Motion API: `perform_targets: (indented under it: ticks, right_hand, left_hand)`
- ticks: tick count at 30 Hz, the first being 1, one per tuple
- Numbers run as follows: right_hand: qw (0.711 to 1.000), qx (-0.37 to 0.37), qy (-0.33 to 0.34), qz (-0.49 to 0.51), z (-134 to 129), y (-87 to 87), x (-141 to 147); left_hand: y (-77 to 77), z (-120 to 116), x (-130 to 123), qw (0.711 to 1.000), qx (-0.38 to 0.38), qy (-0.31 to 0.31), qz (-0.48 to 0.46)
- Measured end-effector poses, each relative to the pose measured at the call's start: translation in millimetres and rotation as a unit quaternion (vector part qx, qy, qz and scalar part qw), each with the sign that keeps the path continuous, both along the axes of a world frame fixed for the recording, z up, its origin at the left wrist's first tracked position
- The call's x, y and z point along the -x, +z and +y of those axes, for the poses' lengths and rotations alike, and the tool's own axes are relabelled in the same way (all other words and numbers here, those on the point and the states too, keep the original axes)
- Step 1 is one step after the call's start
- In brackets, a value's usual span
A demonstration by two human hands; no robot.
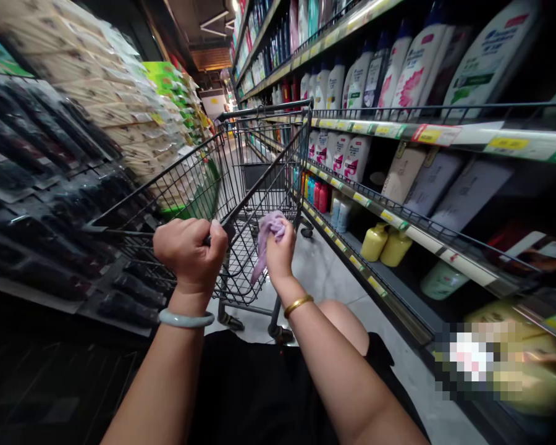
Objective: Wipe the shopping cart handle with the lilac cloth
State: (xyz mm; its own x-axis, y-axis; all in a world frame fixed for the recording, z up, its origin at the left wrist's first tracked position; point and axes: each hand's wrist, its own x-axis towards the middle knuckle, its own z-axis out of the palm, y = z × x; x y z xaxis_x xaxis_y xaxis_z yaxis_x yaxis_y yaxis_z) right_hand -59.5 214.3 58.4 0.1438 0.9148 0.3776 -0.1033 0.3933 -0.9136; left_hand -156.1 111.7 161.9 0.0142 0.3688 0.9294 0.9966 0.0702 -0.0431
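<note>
A dark wire shopping cart (263, 177) stands in front of me on the tiled floor. My left hand (191, 254) is closed around the near rail of the cart, thumb on top, a pale bangle at the wrist. Bunched in my right hand (280, 253) is a light purple cloth (269, 224), with one end hanging down beside the cart's wire side. The fingers of that hand are wrapped round the cloth, and a gold bracelet sits at its wrist. Whether the cloth touches the wire, I cannot tell.
Along the right run shelves (398, 225) with white shampoo bottles (419, 68), boxes (472, 191) and yellow pump bottles (375, 242). Stacked packaged goods (97, 80) line the left, close to the cart. Grey floor (333, 272) shows between cart and shelves.
</note>
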Motion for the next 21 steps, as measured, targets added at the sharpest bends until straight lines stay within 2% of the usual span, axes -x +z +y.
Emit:
perform_targets:
  ticks: [1,2,4,6,8,10,12,14,15,16,17,19,21]
  right_hand:
    - [0.999,0.034,-0.006,0.005,1.1,-2.4,1.6]
    - [0.999,0.033,-0.006,0.007,-1.3,-1.0,3.0]
    - [0.998,-0.064,0.013,0.001,-14.9,11.1,5.0]
    - [0.981,-0.188,0.046,-0.016,-31.5,24.9,6.6]
    - [0.967,-0.244,0.070,-0.031,-38.5,26.7,9.1]
    - [0.979,-0.194,0.059,-0.021,-30.8,11.6,14.1]
    - [0.998,-0.055,0.026,0.015,-14.1,-12.4,21.1]
    - [0.994,0.091,0.017,0.057,-0.3,-30.9,27.9]
    - [0.989,0.127,0.020,0.069,2.4,-34.6,30.5]
    - [0.988,0.130,0.023,0.074,1.6,-33.9,32.4]
    - [0.992,0.103,0.027,0.072,-2.2,-29.5,33.4]
    - [0.997,-0.008,0.037,0.061,-14.5,-14.7,32.9]
    - [0.991,-0.107,0.059,0.048,-25.1,-3.7,30.7]
  left_hand:
    - [0.1,0.4,1.9,1.000,-0.005,-0.002,0.000]
    - [0.0,1.0,3.9,1.000,-0.009,-0.004,0.001]
    - [-0.3,2.3,7.5,1.000,-0.012,-0.001,-0.003]
    - [-0.3,3.4,10.2,1.000,-0.005,0.012,-0.012]
    - [0.4,3.8,11.6,1.000,0.004,0.022,-0.021]
    - [1.5,3.6,12.2,0.999,0.014,0.024,-0.027]
    - [2.5,3.4,12.7,0.999,0.022,0.023,-0.033]
    - [2.9,3.9,13.9,0.999,0.026,0.026,-0.040]
    - [2.9,4.5,14.9,0.998,0.026,0.028,-0.040]
    - [2.8,5.2,16.1,0.998,0.027,0.030,-0.040]
    - [2.7,6.1,17.5,0.998,0.027,0.032,-0.038]
    - [2.9,7.9,20.0,0.998,0.034,0.034,-0.040]
    - [3.9,9.5,21.9,0.997,0.044,0.039,-0.048]
